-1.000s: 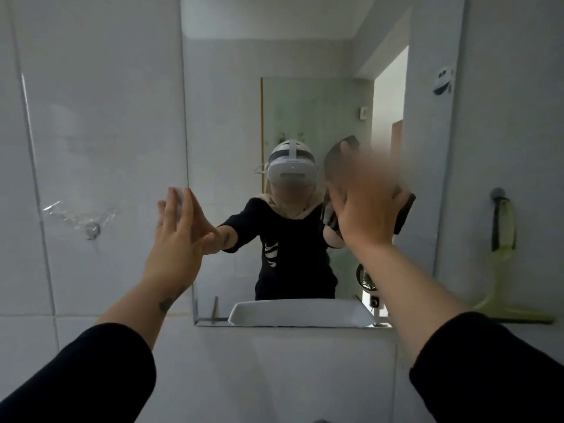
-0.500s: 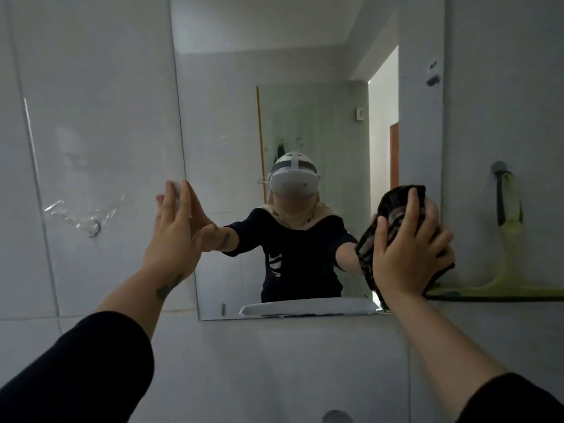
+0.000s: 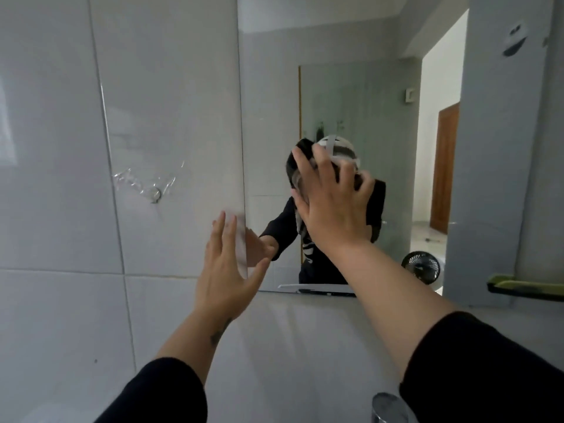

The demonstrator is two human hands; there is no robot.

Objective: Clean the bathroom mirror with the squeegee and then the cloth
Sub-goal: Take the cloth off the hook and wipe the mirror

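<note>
I take the frameless rectangular wall mirror as my reference. To the left of the mirror, on the glossy pale grey wall tiles, I see a small transparent plastic hook with crumpled clear film stuck to the tile. Nearer to the mirror, the left hand is lifted with straight fingers spread; the fingertips lie on the mirror's left edge and it holds nothing. On the glass itself, around the middle of the mirror, the right hand presses the dark striped cloth flat against the surface, with fingers spread and a little bent over the fabric. The cloth is mostly hidden under the hand, so I cannot say exactly how it is folded. In the mirror's lower right part I see the reflection of a small black round fan. To the right of the mirror, low on the wall, the yellow-green squeegee with a black rubber blade is partly visible, well apart from both hands.
</note>
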